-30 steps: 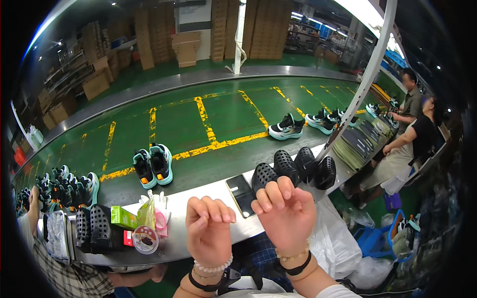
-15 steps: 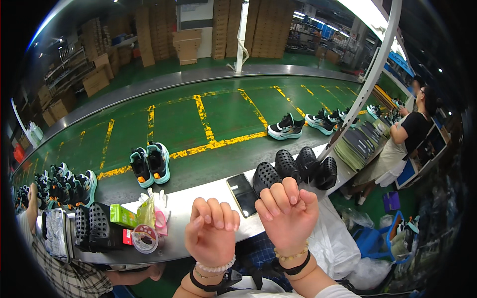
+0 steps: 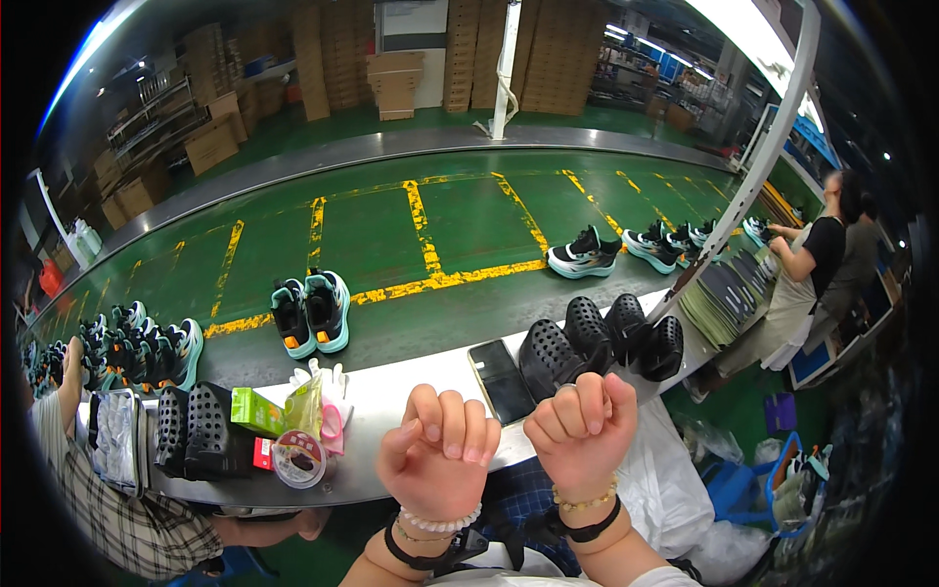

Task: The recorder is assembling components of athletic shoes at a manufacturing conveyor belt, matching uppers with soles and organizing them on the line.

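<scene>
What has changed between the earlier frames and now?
The view has swung slightly left, so the scene sits further right in the picture. The left hand and right hand have curled in more, into loose fists. The co-worker in the black top has shifted leftward. Nothing visibly was taken hold of or let go. The smartphone, black clogs and nearest pair of sneakers stayed put.

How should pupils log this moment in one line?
Left hand: curled, nothing visibly held | Right hand: curled, nothing visibly held | Nearby: smartphone, black clogs | Beyond: teal-soled sneakers
</scene>
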`<state>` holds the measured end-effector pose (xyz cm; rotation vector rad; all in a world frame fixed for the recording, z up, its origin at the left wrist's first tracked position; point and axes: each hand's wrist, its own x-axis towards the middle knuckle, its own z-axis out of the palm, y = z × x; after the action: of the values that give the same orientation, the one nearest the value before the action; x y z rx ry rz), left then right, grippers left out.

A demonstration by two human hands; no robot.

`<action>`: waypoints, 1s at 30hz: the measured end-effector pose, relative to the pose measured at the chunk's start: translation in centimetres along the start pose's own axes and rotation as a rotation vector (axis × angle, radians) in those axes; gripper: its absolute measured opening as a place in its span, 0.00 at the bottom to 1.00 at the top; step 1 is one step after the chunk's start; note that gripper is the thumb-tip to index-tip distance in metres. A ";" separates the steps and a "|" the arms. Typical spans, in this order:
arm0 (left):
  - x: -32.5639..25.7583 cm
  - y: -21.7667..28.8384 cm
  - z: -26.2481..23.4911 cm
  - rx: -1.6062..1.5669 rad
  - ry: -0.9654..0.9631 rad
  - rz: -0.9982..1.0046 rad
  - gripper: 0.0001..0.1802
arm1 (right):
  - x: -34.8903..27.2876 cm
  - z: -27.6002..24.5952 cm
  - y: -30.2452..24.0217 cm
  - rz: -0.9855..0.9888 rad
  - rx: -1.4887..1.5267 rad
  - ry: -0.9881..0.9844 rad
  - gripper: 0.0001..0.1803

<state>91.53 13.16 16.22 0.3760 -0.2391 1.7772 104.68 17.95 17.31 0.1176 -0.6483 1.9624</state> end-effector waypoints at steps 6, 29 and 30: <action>0.8 0.4 -2.2 0.277 -0.030 -0.003 0.13 | 1.6 -3.8 2.9 0.127 -0.420 0.243 0.30; 1.7 -2.6 -28.0 1.519 0.406 -0.039 0.17 | 0.3 -27.4 13.3 0.029 -1.535 0.255 0.16; 1.6 -2.5 -28.1 1.529 0.424 -0.044 0.17 | 0.6 -27.0 13.1 0.064 -1.497 0.259 0.15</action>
<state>90.11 25.24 -9.26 1.0042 1.4889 1.6309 98.44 27.31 -10.49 -1.0429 -1.7353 1.0784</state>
